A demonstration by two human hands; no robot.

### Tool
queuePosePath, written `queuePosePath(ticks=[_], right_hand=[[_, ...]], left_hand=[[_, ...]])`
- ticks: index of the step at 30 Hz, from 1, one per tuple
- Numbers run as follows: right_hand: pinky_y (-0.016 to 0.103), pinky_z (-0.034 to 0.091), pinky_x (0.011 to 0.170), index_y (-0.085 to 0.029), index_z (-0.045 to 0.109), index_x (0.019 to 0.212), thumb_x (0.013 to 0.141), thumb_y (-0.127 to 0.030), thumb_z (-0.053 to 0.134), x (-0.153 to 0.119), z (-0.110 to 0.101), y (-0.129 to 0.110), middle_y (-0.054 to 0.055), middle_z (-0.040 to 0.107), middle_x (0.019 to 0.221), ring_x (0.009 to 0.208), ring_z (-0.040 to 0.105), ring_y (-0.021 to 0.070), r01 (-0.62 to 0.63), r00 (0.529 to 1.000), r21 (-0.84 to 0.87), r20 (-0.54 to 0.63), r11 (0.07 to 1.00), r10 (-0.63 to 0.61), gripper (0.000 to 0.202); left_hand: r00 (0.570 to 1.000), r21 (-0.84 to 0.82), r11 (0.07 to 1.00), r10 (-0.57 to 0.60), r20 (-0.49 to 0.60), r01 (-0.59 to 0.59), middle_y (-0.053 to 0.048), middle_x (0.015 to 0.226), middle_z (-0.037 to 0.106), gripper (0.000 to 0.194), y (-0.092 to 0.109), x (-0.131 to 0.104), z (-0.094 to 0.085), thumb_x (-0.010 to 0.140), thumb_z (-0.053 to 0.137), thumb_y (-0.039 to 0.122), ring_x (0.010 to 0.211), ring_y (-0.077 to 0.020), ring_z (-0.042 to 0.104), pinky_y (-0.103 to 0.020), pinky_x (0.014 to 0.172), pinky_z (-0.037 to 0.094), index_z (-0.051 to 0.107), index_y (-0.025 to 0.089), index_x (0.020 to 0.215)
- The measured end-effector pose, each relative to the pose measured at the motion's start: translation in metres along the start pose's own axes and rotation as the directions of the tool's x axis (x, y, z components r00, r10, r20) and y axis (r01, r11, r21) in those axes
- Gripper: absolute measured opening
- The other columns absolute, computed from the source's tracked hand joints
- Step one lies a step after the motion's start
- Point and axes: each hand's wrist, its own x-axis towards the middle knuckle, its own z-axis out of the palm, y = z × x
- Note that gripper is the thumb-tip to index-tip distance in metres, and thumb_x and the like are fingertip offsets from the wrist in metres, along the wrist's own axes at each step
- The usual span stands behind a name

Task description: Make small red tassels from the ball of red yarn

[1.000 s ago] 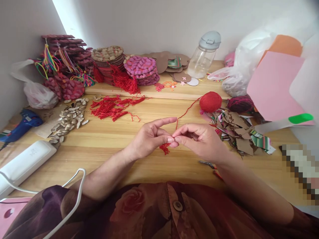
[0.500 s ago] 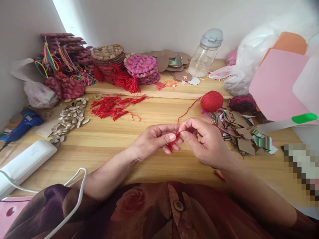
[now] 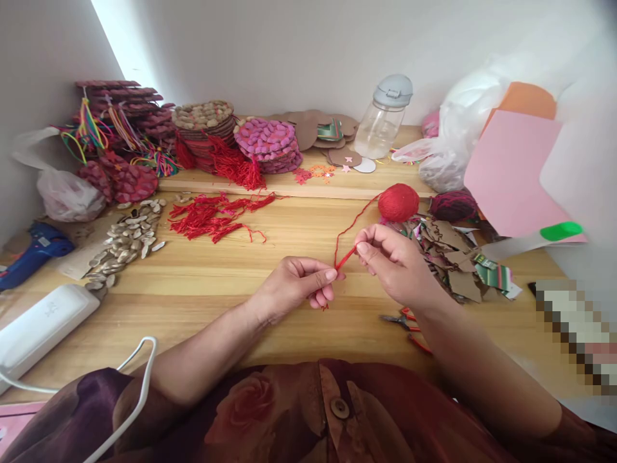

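- Above the desk (image 3: 202,276), left hand (image 3: 294,289) pinches a red yarn bundle (image 3: 326,303); hold it firmly.
- Right hand (image 3: 393,263) grasps the red strand (image 3: 345,256); keep it taut toward the yarn ball (image 3: 398,202).

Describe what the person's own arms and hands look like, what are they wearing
Both forearms are bare, with no gloves, rings, watch or bracelets visible on the left hand or the right hand. The garment is dark maroon and purple with a rose print and a round brown button; it covers the upper arms.
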Motion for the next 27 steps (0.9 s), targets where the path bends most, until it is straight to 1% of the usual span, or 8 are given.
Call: queuePosePath(ticks=[4, 7, 13, 16, 19, 21, 24, 27], right_hand=[[0.022, 0.045, 0.05, -0.019, 0.051, 0.085, 0.089, -0.035, 0.059, -0.001, 0.007, 0.001, 0.003, 0.063, 0.089, 0.064, 0.062, 0.0111, -0.167, 0.984, 0.312, 0.113, 0.935, 0.138, 0.018], [0.022, 0.051, 0.054, -0.02, 0.048, 0.086, 0.089, -0.036, 0.06, -0.004, 0.01, -0.003, 0.005, 0.067, 0.095, 0.073, 0.07, 0.0143, -0.249, 0.963, 0.451, 0.211, 0.857, 0.169, 0.02], [0.025, 0.059, 0.062, -0.02, 0.048, 0.088, 0.09, -0.036, 0.061, -0.008, -0.007, -0.027, 0.004, 0.068, 0.094, 0.08, 0.073, 0.0179, -0.161, 0.986, 0.385, 0.106, 0.909, 0.13, 0.02], [0.026, 0.06, 0.064, -0.021, 0.048, 0.089, 0.092, -0.035, 0.057, -0.012, -0.013, -0.039, 0.005, 0.069, 0.092, 0.082, 0.073, 0.0188, -0.119, 0.992, 0.294, 0.08, 0.948, 0.1, 0.017], [0.027, 0.06, 0.066, -0.021, 0.048, 0.089, 0.095, -0.034, 0.053, -0.017, -0.009, -0.041, 0.005, 0.068, 0.092, 0.084, 0.073, 0.0193, -0.125, 0.988, 0.208, 0.115, 0.97, 0.102, 0.016], [0.028, 0.061, 0.067, -0.02, 0.047, 0.088, 0.096, -0.035, 0.051, -0.02, 0.0, -0.038, 0.005, 0.068, 0.092, 0.085, 0.073, 0.0192, -0.144, 0.982, 0.18, 0.148, 0.973, 0.118, 0.016], [0.029, 0.061, 0.068, -0.02, 0.047, 0.089, 0.097, -0.034, 0.049, -0.023, 0.013, -0.034, 0.004, 0.067, 0.091, 0.083, 0.073, 0.0177, -0.175, 0.967, 0.198, 0.219, 0.964, 0.13, 0.016], [0.029, 0.061, 0.069, -0.019, 0.046, 0.088, 0.097, -0.034, 0.049, -0.023, 0.021, -0.031, 0.004, 0.067, 0.091, 0.08, 0.073, 0.0161, -0.207, 0.954, 0.255, 0.266, 0.945, 0.137, 0.017]], left_hand=[[1.0, 0.079, 0.997, 0.001, 0.03, -0.004, -0.002, 0.066, 0.066, 0.031, -0.002, 0.002, -0.001, 0.08, 0.069, 0.041, 0.054, -0.0067, 0.056, -0.018, 0.052, 0.044, 0.07, 0.012, 0.088], [0.997, 0.155, 0.987, 0.029, 0.071, -0.04, -0.002, 0.066, 0.065, 0.029, -0.004, 0.004, -0.004, 0.083, 0.065, 0.041, 0.055, -0.0066, 0.055, -0.018, 0.053, 0.044, 0.068, 0.012, 0.083], [0.996, 0.383, 0.923, 0.011, 0.09, -0.045, -0.005, 0.073, 0.069, 0.026, -0.006, 0.009, -0.02, 0.084, 0.062, 0.038, 0.061, -0.0106, 0.059, -0.018, 0.049, 0.041, 0.071, 0.013, 0.084], [0.993, 0.479, 0.872, 0.116, -0.003, -0.1, -0.007, 0.09, 0.073, 0.027, -0.003, 0.009, -0.026, 0.082, 0.063, 0.033, 0.072, -0.0153, 0.064, -0.019, 0.049, 0.044, 0.072, 0.016, 0.1], [0.912, 0.386, 0.873, 0.379, -0.157, -0.297, -0.011, 0.113, 0.069, 0.037, 0.005, 0.006, -0.025, 0.085, 0.061, 0.03, 0.1, -0.0228, 0.065, -0.022, 0.057, 0.052, 0.064, 0.017, 0.119], [0.868, 0.228, 0.869, 0.476, -0.141, -0.44, -0.013, 0.119, 0.066, 0.039, 0.009, 0.003, -0.022, 0.089, 0.058, 0.031, 0.113, -0.0265, 0.06, -0.024, 0.061, 0.054, 0.06, 0.017, 0.126], [0.887, -0.012, 0.888, 0.459, 0.039, -0.459, -0.015, 0.122, 0.065, 0.04, 0.009, -0.001, -0.015, 0.092, 0.054, 0.034, 0.114, -0.0285, 0.06, -0.029, 0.069, 0.056, 0.057, 0.017, 0.129], [0.916, -0.073, 0.928, 0.372, 0.149, -0.365, -0.015, 0.112, 0.068, 0.043, 0.003, -0.002, -0.012, 0.094, 0.05, 0.04, 0.098, -0.0244, 0.066, -0.033, 0.075, 0.055, 0.06, 0.015, 0.127]])
